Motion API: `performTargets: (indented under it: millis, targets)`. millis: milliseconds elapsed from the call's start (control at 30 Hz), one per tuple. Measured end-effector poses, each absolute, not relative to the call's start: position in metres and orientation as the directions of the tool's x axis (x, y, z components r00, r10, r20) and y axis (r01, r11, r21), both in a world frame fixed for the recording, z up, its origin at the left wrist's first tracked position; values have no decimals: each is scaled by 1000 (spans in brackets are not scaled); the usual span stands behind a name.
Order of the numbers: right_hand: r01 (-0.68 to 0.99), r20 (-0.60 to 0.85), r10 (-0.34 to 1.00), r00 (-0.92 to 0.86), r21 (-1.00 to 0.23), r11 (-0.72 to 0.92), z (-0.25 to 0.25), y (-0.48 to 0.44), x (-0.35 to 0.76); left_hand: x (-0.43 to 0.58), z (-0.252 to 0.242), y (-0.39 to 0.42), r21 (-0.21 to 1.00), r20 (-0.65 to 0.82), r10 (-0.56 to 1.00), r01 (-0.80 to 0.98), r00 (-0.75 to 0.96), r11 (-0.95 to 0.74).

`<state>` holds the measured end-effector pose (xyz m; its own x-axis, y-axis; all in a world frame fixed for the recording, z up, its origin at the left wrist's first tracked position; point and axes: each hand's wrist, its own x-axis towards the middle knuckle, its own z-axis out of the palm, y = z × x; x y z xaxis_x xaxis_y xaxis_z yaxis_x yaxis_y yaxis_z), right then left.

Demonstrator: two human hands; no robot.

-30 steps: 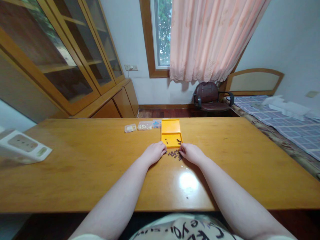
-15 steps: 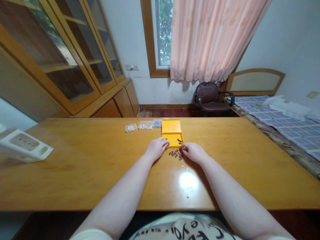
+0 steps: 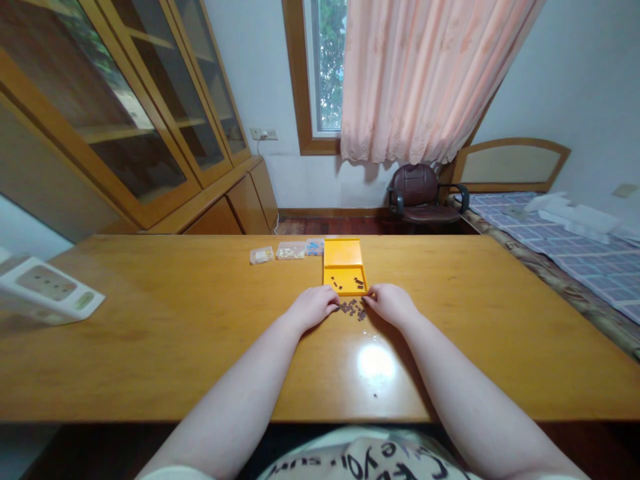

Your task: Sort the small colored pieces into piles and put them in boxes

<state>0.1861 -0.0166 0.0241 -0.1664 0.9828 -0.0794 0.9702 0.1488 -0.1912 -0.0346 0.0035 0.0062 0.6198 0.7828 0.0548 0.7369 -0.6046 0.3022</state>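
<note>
An open yellow plastic box (image 3: 343, 253) lies on the table with its lid folded back. Inside its near half are several small dark brown pieces (image 3: 359, 283), some at the left and more at the right. Just in front of the box is a loose pile of similar small dark pieces (image 3: 352, 308). My left hand (image 3: 316, 308) has its fingertips closed at the pile's left edge; what they hold, if anything, is too small to make out. By the box's near right corner, my right hand (image 3: 393, 305) pinches a small dark piece.
Three clear plastic containers stand left of the box: one with pale yellow items (image 3: 261, 255), one with cream pieces (image 3: 291, 251), one with blue pieces (image 3: 315, 247). A white power strip (image 3: 55, 290) is at the table's left. One dark speck (image 3: 375, 396) lies near the front edge.
My left hand has moved from the box's near left corner back to the pile, and small dark pieces now show inside the box there. My right hand has barely moved.
</note>
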Motion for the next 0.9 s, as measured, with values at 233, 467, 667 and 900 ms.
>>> performTargets:
  millis: [233, 467, 667, 900]
  targets:
    - [976, -96, 981, -171, -151, 155, 19, -18, 178, -35, 8, 3, 279, 59, 777, 737, 627, -616]
    - [966, -77, 968, -237, -123, 227, 16, -18, 177, -40, 6, 5, 277, 91, 777, 734, 623, -620]
    - [957, -63, 959, -275, -114, 267, 12, -16, 178, -36, 7, 12, 281, 277, 838, 794, 470, -539]
    - [952, -40, 960, -276, -147, 267, 11, -15, 181, -36, 4, 9, 272, 222, 808, 761, 546, -589]
